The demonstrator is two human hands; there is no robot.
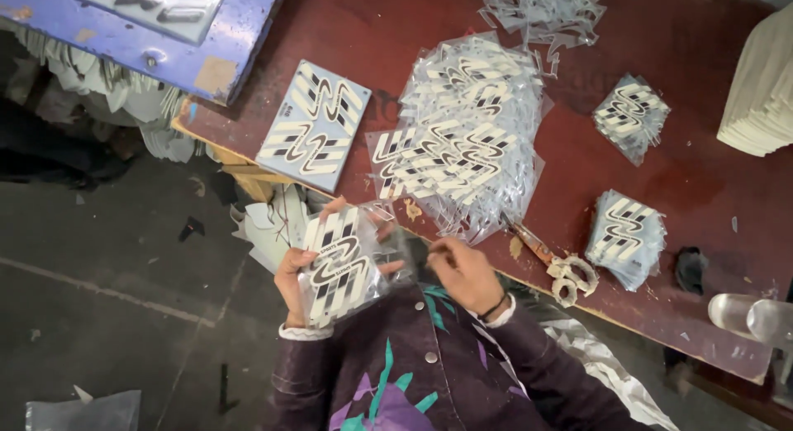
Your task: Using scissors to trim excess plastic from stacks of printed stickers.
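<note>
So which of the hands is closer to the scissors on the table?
Right. The right hand is just left of the scissors, not touching; the left hand is farther away, holding a clear patterned sheet.

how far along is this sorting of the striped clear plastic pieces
Looks partly done: two small stacks of striped clear plastic pieces sit on the dark red table. In hand: the left hand holds one striped clear sheet while the right hand pinches its edge. Seemingly left: the big loose heap and the uncut blue-backed sheet.

1. A clear plastic sheet with cream-and-black striped emblems (339,266) is gripped by the left hand (291,278).
2. Its edge is pinched by the right hand (462,270).
3. Cream-handled scissors (562,270) are seen on the dark red table (694,183).
</note>
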